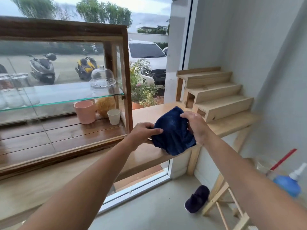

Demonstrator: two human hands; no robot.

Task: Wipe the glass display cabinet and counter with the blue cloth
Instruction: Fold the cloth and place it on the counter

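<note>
On your far right a stepped wooden riser sits against the grey wall. Inside the case you can see a pink pot, a small white paper cup just beside it, and a glass dome on the glass shelf above them. Outside the window stand a white pickup, a grey scooter and a yellow scooter. Down on the floor lies a dark slipper, with a blue spray bottle at your lower right.

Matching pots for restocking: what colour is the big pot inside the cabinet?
Pink pot, seen in the head view.
</note>
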